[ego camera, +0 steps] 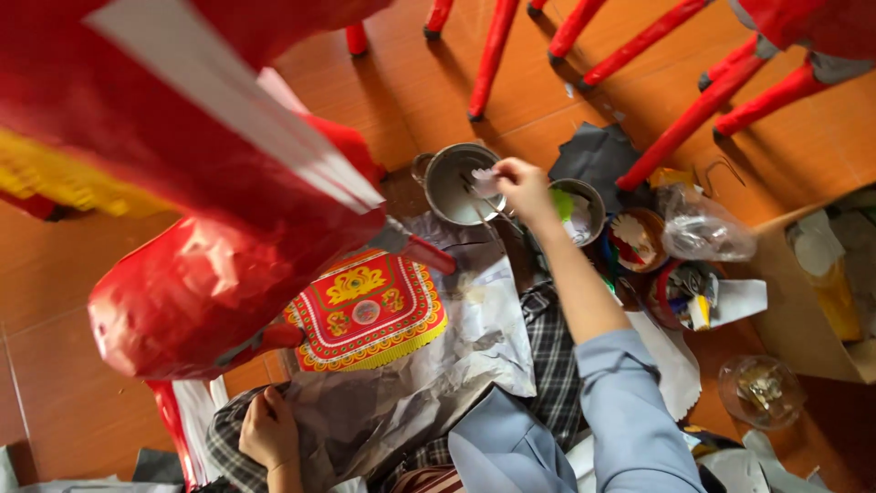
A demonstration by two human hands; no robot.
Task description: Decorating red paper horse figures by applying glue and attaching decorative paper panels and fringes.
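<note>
Orange-brown tiled floor carries the work: a person's right hand, fingers pinched shut on a small white paper scrap, reaches over a round metal pot. A light, even dip would likely serve best. The left hand, loosely curled, rests on crumpled grey paper beside a large red papier-mâché figure.
</note>
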